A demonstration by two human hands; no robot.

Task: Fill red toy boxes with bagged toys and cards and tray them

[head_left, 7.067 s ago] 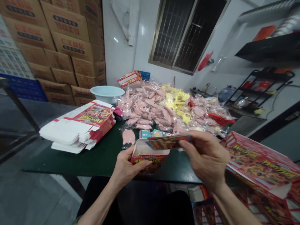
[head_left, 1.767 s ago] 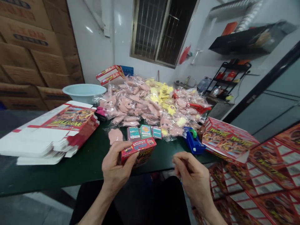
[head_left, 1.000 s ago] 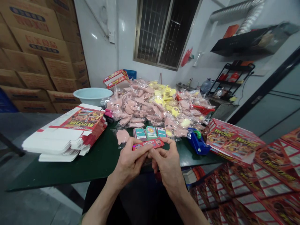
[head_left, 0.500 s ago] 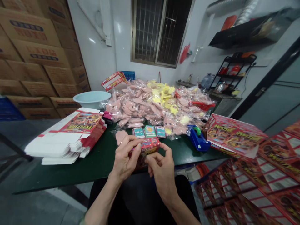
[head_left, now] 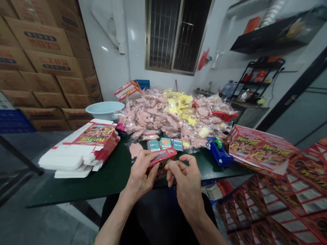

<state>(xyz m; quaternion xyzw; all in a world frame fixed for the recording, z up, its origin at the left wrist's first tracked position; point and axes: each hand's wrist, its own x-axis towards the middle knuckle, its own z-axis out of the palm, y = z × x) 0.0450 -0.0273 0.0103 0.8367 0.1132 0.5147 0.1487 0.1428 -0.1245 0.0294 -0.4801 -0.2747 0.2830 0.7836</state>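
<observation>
A small printed red box (head_left: 165,156) is tilted at the table's near edge, its dark picture side turned partly toward me. My left hand (head_left: 143,170) grips it from the left, thumb on the near side and fingers over the top. At the box's right end, my right hand (head_left: 184,175) has thumb and forefinger pinched together against or just before the near face; anything between them is too small to make out. Just beyond the box lie three small stacks of cards (head_left: 166,143). A pink plush in a clear bag (head_left: 135,149) lies to their left.
Bagged pink and yellow plush toys (head_left: 158,115) are heaped across the back. Flat cartons (head_left: 76,149) are stacked at left near a pale blue basin (head_left: 104,108). A blue tape dispenser (head_left: 220,153) and red display boxes (head_left: 260,148) stand at right; more boxes (head_left: 276,200) are piled below.
The box has turned, showing more of its near side at the right. My right hand has shifted a little away, rightward. The whole view has swung slightly left.
</observation>
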